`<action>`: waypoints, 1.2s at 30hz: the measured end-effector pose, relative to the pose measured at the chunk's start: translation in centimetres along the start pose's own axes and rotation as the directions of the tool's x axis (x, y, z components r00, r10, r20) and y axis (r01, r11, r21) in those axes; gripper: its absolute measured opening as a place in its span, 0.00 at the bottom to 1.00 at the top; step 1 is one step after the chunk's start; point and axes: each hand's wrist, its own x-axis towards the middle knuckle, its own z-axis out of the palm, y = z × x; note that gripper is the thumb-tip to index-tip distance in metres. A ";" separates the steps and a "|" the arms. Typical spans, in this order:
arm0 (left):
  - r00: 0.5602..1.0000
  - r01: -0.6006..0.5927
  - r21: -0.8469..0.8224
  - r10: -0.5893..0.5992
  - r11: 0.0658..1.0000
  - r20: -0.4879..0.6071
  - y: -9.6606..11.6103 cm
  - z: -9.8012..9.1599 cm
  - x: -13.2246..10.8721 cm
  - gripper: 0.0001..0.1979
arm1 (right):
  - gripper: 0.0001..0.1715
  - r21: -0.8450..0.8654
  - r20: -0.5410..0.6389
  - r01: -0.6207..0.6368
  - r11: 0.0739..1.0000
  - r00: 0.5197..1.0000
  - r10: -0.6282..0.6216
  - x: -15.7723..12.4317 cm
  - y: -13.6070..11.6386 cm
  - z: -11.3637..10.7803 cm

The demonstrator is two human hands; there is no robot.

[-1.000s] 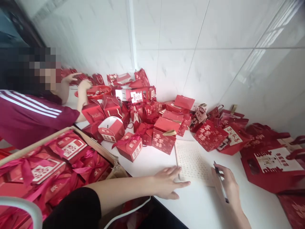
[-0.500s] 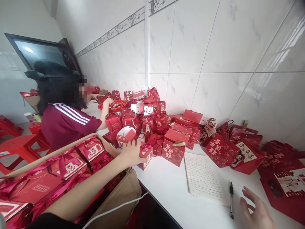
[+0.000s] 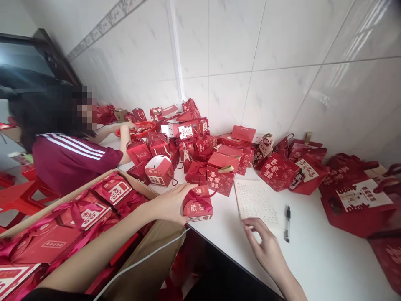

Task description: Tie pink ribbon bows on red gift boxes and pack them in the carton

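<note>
My left hand (image 3: 175, 202) grips a small red gift box (image 3: 197, 209) with a ribbon and pale lettering on top, close to the table's front edge. The thumb and fingers close around its left side. My right hand (image 3: 261, 238) is over the front corner of a handwritten notebook (image 3: 253, 200), fingers curved and apart from the thumb, holding nothing. A black pen (image 3: 287, 223) lies to its right. Just behind the held box stands an open-topped red box (image 3: 159, 170) with a white inside.
A carton (image 3: 120, 169) full of ribboned red boxes stands at left. More red boxes (image 3: 221, 171) and gift bags (image 3: 308, 171) line the wall. A co-worker in a maroon shirt (image 3: 75, 163) reaches into a red basket (image 3: 138, 129). A white cable (image 3: 140, 261) crosses the front.
My left hand has brought the red gift box nearer the table's front edge, tilting it. My right hand has moved left from beside the pen to the notebook. The view has shifted right.
</note>
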 end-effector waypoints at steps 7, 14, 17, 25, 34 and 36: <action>0.987 -0.105 -0.064 0.112 0.992 0.114 -0.3 3.1 2.1 0.43 | 0.29 0.206 0.293 -0.339 0.918 0.916 0.273 3.1 -2.1 2.5; 0.991 -0.121 0.068 0.124 0.990 -0.052 -0.2 3.2 0.8 0.22 | 0.28 0.268 0.290 -0.342 0.900 0.920 0.263 4.6 -3.5 3.8; 0.990 -0.106 0.055 0.111 0.993 -0.089 0.0 3.5 0.3 0.16 | 0.24 0.217 0.269 -0.300 0.929 0.933 0.239 4.5 -5.0 4.0; 0.971 0.111 -0.176 -0.145 0.978 -0.192 0.3 3.9 0.5 0.13 | 0.16 0.131 0.273 -0.248 0.960 0.940 0.206 4.1 -7.0 4.7; 0.962 0.170 -0.144 -0.196 0.975 -0.191 0.1 4.5 0.7 0.09 | 0.17 0.177 0.275 -0.301 0.937 0.929 0.246 3.1 -7.1 5.2; 0.965 0.158 -0.154 -0.186 0.975 -0.185 0.1 4.6 0.8 0.09 | 0.17 0.178 0.257 -0.299 0.938 0.934 0.249 2.5 -7.5 5.6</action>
